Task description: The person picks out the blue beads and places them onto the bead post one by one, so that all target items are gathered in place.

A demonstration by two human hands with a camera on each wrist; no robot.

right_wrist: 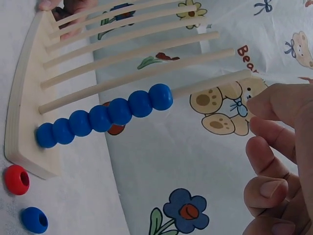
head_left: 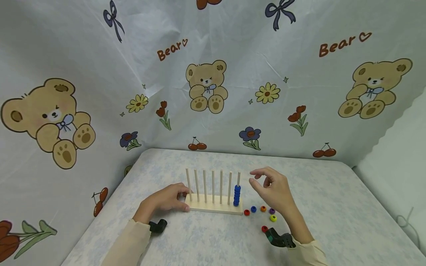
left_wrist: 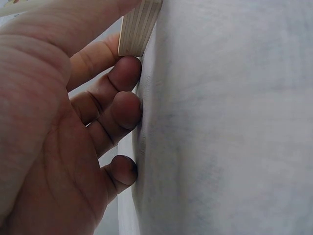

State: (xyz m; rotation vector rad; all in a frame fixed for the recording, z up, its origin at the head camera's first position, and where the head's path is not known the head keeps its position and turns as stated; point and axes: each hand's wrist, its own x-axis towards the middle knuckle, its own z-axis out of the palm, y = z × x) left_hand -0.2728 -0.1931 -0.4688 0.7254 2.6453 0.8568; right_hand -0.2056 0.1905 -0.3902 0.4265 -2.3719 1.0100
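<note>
A pale wooden peg board (head_left: 213, 209) with a row of upright pegs stands on the table. Several blue beads (head_left: 237, 195) are stacked on its rightmost peg, whose upper part is bare. My left hand (head_left: 169, 197) grips the board's left end, thumb at the front and fingers behind; in the left wrist view the board's end (left_wrist: 139, 29) shows between thumb and index finger. My right hand (head_left: 274, 186) hovers to the right of the rightmost peg, fingers loosely bent and holding nothing. In the right wrist view, its fingertips are close to that peg's tip (right_wrist: 242, 76).
Loose beads lie right of the board: a red bead (head_left: 246, 212) and a blue bead (head_left: 253, 209) near its corner, then orange (head_left: 263, 208), purple (head_left: 272, 211) and yellow (head_left: 273, 218) ones. Another red bead (head_left: 264, 229) is nearer. A bear-printed curtain (head_left: 233, 44) hangs behind the table.
</note>
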